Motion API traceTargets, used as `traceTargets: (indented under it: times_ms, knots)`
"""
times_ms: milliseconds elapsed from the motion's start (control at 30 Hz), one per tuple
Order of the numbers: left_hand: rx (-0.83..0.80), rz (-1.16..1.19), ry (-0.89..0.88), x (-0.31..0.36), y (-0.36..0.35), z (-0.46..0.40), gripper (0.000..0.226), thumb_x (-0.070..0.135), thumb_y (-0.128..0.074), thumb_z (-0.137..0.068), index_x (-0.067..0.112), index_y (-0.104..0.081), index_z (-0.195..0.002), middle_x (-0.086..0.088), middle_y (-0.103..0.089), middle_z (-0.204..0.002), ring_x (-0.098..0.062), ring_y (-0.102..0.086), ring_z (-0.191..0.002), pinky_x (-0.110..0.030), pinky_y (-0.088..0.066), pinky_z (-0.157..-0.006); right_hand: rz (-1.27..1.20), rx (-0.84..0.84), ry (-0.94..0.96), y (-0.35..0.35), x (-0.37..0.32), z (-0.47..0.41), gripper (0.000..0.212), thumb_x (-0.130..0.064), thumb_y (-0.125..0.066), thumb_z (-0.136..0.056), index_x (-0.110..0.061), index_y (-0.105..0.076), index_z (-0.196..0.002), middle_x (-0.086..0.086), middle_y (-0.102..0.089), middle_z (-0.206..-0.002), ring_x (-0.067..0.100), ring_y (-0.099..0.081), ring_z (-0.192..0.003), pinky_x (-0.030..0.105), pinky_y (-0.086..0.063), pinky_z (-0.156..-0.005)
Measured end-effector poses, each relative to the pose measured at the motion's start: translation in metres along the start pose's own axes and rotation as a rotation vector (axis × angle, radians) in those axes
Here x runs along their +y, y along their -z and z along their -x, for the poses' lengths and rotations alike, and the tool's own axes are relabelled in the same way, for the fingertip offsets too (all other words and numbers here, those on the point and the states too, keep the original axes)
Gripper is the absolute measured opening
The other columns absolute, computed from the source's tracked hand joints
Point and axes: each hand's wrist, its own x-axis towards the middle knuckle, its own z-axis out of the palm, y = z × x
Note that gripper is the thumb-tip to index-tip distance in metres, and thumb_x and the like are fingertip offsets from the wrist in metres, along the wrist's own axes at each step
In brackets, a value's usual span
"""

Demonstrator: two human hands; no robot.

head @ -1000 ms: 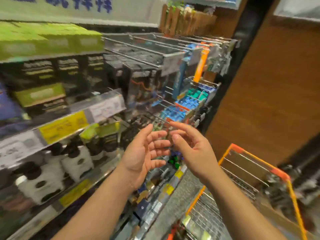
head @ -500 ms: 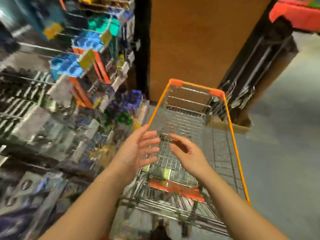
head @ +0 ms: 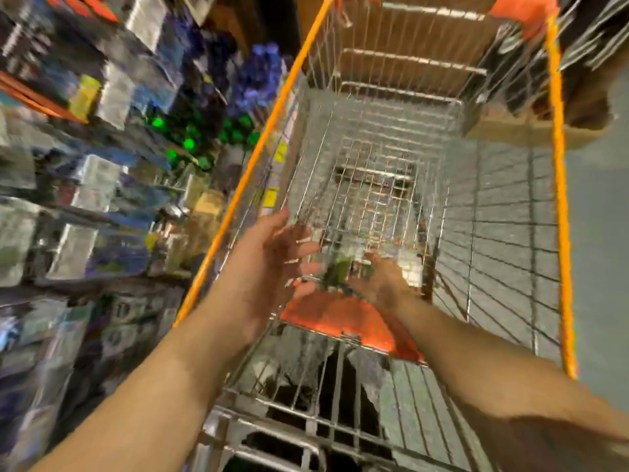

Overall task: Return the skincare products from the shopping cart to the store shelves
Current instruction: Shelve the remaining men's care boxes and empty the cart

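Observation:
I look down into a wire shopping cart with an orange rim point(head: 258, 158). Blurred skincare products lie at the near end of its basket, among them a small green-labelled one point(head: 337, 271). My left hand point(head: 272, 264) hovers over the cart's left side, palm turned inward and fingers spread, holding nothing. My right hand point(head: 379, 282) reaches down into the basket just right of the green item, its fingers stretched toward it. The blur hides whether they touch it.
Store shelves point(head: 102, 172) packed with boxed and bottled goods run along the cart's left side. The orange seat flap point(head: 340, 320) lies below my hands. Grey floor point(head: 599, 233) lies to the right, and a brown wall stands beyond the cart's far end.
My view has swung from the shelves down into the cart. Both hands have dropped toward the basket, the right one reaching deeper in among the products.

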Motion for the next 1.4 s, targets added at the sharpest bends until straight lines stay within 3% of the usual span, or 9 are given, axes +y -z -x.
traceTargets:
  times_ms: [267,400,600,733,833,933,1067,1200,1400]
  knots:
    - [0.069,-0.126,0.083,-0.022,-0.015,-0.054,0.03,0.044,-0.048,-0.102,0.021,-0.067,-0.101,-0.001,-0.071,-0.097,-0.022,-0.062,-0.087,-0.033,-0.05,-0.07,0.224,-0.035,-0.057,-0.03,0.04,-0.056,0.059,-0.03,-0.06,-0.092,-0.031,-0.041,-0.148,0.006,-0.049,-0.143,0.035,-0.048,-0.133,0.053,-0.049,-0.108]
    - [0.096,-0.159,0.082,-0.027,-0.016,-0.069,0.024,0.036,-0.05,-0.103,0.02,-0.068,-0.102,-0.001,-0.071,-0.095,-0.023,-0.06,-0.091,-0.032,-0.05,-0.072,0.417,-0.108,-0.034,-0.021,0.043,-0.069,0.054,-0.043,-0.063,-0.096,-0.03,-0.043,-0.144,0.001,-0.045,-0.123,0.024,-0.046,-0.116,0.036,-0.048,-0.087]
    - [0.104,-0.181,0.065,-0.031,-0.014,-0.08,0.023,0.035,-0.05,-0.103,0.021,-0.069,-0.101,-0.001,-0.072,-0.096,-0.023,-0.061,-0.091,-0.033,-0.05,-0.075,0.502,-0.109,-0.086,-0.021,0.043,-0.089,0.048,-0.048,-0.071,-0.091,-0.03,-0.05,-0.131,0.002,-0.036,-0.115,0.021,-0.037,-0.107,0.043,-0.044,-0.101]
    - [0.095,-0.194,0.066,-0.034,-0.014,-0.085,0.024,0.035,-0.051,-0.103,0.021,-0.07,-0.101,0.0,-0.074,-0.095,-0.022,-0.063,-0.09,-0.034,-0.051,-0.076,0.449,-0.104,-0.067,-0.029,0.051,-0.101,0.055,-0.032,-0.078,-0.084,-0.021,-0.051,-0.131,0.0,-0.049,-0.108,0.024,-0.052,-0.1,0.032,-0.053,-0.077]
    - [0.079,-0.209,0.061,-0.035,-0.015,-0.085,0.024,0.035,-0.051,-0.103,0.021,-0.07,-0.104,0.001,-0.074,-0.096,-0.021,-0.064,-0.088,-0.035,-0.052,-0.078,0.491,-0.043,-0.068,-0.018,0.048,-0.097,0.054,-0.016,-0.077,-0.084,-0.019,-0.051,-0.131,0.005,-0.046,-0.114,0.024,-0.046,-0.109,0.035,-0.055,-0.089]
    - [0.072,-0.214,0.047,-0.033,-0.016,-0.084,0.022,0.034,-0.052,-0.103,0.021,-0.069,-0.102,0.0,-0.074,-0.095,-0.021,-0.063,-0.087,-0.032,-0.052,-0.074,0.53,-0.058,-0.092,-0.014,0.048,-0.092,0.029,-0.025,-0.08,-0.086,-0.018,-0.061,-0.107,0.001,-0.042,-0.095,0.02,-0.042,-0.101,0.033,-0.051,-0.089]
    - [0.073,-0.204,0.009,-0.02,-0.013,-0.071,0.021,0.033,-0.052,-0.102,0.021,-0.069,-0.103,0.001,-0.073,-0.093,-0.02,-0.064,-0.085,-0.033,-0.051,-0.073,0.409,-0.088,-0.103,-0.013,0.04,-0.065,0.039,-0.047,-0.068,-0.096,-0.009,-0.061,-0.102,0.002,-0.055,-0.105,0.026,-0.06,-0.102,0.032,-0.054,-0.08]
    - [0.052,-0.168,-0.042,-0.003,-0.007,-0.041,0.02,0.034,-0.053,-0.101,0.021,-0.068,-0.098,0.0,-0.072,-0.093,-0.019,-0.065,-0.078,-0.034,-0.051,-0.072,0.124,-0.003,-0.171,-0.001,0.022,-0.027,0.032,-0.035,-0.065,-0.099,-0.004,-0.066,-0.106,0.005,-0.065,-0.088,0.02,-0.065,-0.074,0.027,-0.047,-0.056]
    - [0.001,-0.104,-0.139,0.021,0.006,0.017,0.018,0.032,-0.053,-0.1,0.022,-0.066,-0.094,-0.002,-0.07,-0.098,-0.019,-0.064,-0.077,-0.033,-0.049,-0.072,-0.404,0.186,-0.086,0.053,-0.041,0.049,0.035,-0.035,-0.059,-0.102,-0.001,-0.065,-0.107,0.017,-0.074,-0.097,0.029,-0.071,-0.082,0.037,-0.057,-0.073]
